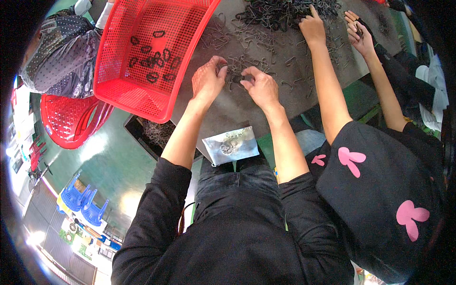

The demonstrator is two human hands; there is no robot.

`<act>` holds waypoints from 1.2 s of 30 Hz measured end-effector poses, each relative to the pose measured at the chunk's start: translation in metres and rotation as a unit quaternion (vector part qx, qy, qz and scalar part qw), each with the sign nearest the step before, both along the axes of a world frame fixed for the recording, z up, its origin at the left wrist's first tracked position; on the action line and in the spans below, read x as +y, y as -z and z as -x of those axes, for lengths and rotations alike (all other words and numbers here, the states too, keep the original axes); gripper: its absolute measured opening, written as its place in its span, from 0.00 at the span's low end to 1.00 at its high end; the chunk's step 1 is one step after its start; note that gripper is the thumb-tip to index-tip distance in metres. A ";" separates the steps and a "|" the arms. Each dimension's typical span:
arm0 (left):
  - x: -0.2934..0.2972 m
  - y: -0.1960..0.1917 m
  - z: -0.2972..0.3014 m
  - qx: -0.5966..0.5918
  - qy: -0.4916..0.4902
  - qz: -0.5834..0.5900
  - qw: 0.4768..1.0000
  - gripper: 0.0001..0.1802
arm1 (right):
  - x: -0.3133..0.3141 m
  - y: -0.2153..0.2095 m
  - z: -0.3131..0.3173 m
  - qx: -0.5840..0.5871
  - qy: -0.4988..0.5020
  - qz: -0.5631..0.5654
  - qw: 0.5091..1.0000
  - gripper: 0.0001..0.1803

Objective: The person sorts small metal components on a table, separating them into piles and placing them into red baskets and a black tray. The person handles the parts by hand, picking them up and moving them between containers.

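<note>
My right hand (262, 89) pinches a small black piece (236, 79) between thumb and forefinger, just above the table; it looks like one of the oval rings. Close by on its left, my left hand (208, 81) has its thumb and fingers drawn together. Whatever it may hold is too small to make out. Thin bent wire hooks (247, 61) lie loose around and beyond both hands. Several black oval rings (158, 60) rest in the red mesh basket (182, 57) left of my left hand.
A large heap of black pieces (289, 14) covers the far side of the grey table (199, 124). At my right a person in black reaches in, one hand (313, 29) at the heap. A printed pouch (232, 145) is over my lap. A red chair (66, 121) stands at left.
</note>
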State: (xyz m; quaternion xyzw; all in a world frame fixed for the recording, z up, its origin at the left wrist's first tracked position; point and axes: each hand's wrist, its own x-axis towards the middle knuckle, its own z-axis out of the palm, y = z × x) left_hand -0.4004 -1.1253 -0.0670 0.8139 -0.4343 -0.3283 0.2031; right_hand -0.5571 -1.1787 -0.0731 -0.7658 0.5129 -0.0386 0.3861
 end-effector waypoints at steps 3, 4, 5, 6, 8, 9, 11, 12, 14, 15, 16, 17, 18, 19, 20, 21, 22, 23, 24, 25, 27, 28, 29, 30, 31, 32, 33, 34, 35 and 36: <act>0.001 -0.003 0.006 -0.010 0.058 0.027 0.998 0.12 | 0.005 0.000 -0.008 0.035 -0.051 0.064 0.996 0.17; 0.003 0.004 0.009 -0.017 0.086 0.043 0.995 0.12 | 0.005 0.003 -0.010 0.058 -0.053 0.069 0.995 0.17; 0.005 0.009 0.011 -0.024 0.113 0.059 0.992 0.12 | 0.006 0.004 -0.012 0.061 -0.049 0.070 0.994 0.18; 0.005 0.014 0.009 -0.038 0.137 0.032 0.989 0.13 | 0.006 0.004 -0.014 0.064 -0.046 0.071 0.994 0.18; 0.006 0.018 0.009 -0.055 0.138 0.028 0.989 0.13 | 0.006 0.007 -0.014 0.073 -0.042 0.070 0.994 0.17; 0.006 0.019 0.011 -0.063 0.139 0.026 0.988 0.13 | 0.006 0.010 -0.013 0.079 -0.040 0.068 0.994 0.17; 0.009 0.019 0.013 -0.058 0.134 0.053 0.988 0.13 | 0.007 0.012 -0.010 0.086 -0.043 0.059 0.994 0.15; 0.012 0.018 0.014 -0.056 0.132 0.065 0.988 0.13 | 0.007 0.012 -0.007 0.087 -0.046 0.053 0.994 0.14; 0.015 0.017 0.013 -0.063 0.147 0.058 0.985 0.13 | 0.006 0.010 0.001 0.077 -0.023 0.029 0.996 0.12; 0.017 0.017 0.013 -0.067 0.155 0.056 0.984 0.13 | 0.005 0.008 0.005 0.065 0.003 0.011 0.998 0.11; 0.016 0.017 0.012 -0.072 0.170 0.053 0.981 0.13 | 0.003 0.006 0.010 0.052 0.030 -0.007 0.998 0.11; 0.013 0.017 0.013 -0.075 0.184 0.051 0.979 0.13 | 0.001 0.007 0.020 -0.073 0.103 -0.152 0.980 0.10; 0.010 0.017 0.013 -0.077 0.197 0.050 0.976 0.14 | -0.002 0.007 0.031 -0.194 0.171 -0.290 0.922 0.10; 0.009 0.020 0.014 -0.077 0.190 0.056 0.977 0.14 | -0.004 0.007 0.038 -0.306 0.233 -0.415 0.825 0.10; 0.006 0.021 0.013 -0.081 0.184 0.063 0.978 0.14 | -0.004 0.002 0.039 -0.439 0.226 -0.465 0.734 0.10; 0.004 0.021 0.012 -0.085 0.177 0.069 0.978 0.14 | -0.004 -0.003 0.038 -0.443 0.224 -0.457 0.738 0.10; 0.005 0.021 0.011 -0.053 0.132 0.081 0.987 0.13 | -0.005 -0.009 0.035 -0.447 0.221 -0.449 0.741 0.11; 0.005 0.010 0.015 -0.017 0.090 0.091 0.992 0.13 | -0.004 -0.013 0.035 -0.450 0.223 -0.440 0.744 0.11; 0.005 0.002 0.016 0.019 0.048 0.101 0.994 0.12 | -0.005 -0.014 0.035 -0.452 0.217 -0.434 0.748 0.11; 0.005 -0.001 0.017 0.050 0.022 0.113 0.992 0.12 | -0.006 -0.012 0.035 -0.448 0.218 -0.433 0.752 0.10; 0.002 -0.013 0.014 0.109 -0.032 0.137 0.984 0.12 | -0.010 -0.010 0.032 -0.442 0.215 -0.430 0.757 0.11; 0.003 -0.020 0.013 0.137 -0.055 0.123 0.981 0.12 | -0.010 -0.011 0.030 -0.385 0.212 -0.394 0.807 0.11; 0.003 -0.025 0.012 0.146 -0.058 0.122 0.980 0.12 | -0.010 -0.016 0.024 -0.325 0.208 -0.356 0.851 0.11; 0.003 -0.029 0.010 0.155 -0.062 0.121 0.979 0.12 | -0.010 -0.020 0.018 -0.263 0.202 -0.314 0.890 0.11; 0.003 -0.031 0.009 0.164 -0.065 0.120 0.977 0.12 | -0.009 -0.021 0.012 -0.257 0.189 -0.276 0.907 0.11; 0.003 -0.032 0.008 0.168 -0.066 0.117 0.977 0.12 | -0.008 -0.023 0.006 -0.251 0.174 -0.238 0.922 0.11; 0.004 -0.033 0.008 0.172 -0.068 0.115 0.976 0.12 | -0.008 -0.025 0.001 -0.245 0.159 -0.199 0.936 0.12; 0.005 -0.033 0.008 0.176 -0.069 0.113 0.975 0.13 | -0.009 -0.028 -0.001 -0.256 0.163 -0.205 0.931 0.11; 0.006 -0.033 0.007 0.182 -0.073 0.113 0.974 0.13 | -0.010 -0.029 -0.002 -0.249 0.168 -0.223 0.927 0.11; 0.007 -0.033 0.007 0.189 -0.078 0.113 0.972 0.13 | -0.011 -0.029 -0.002 -0.243 0.173 -0.241 0.924 0.12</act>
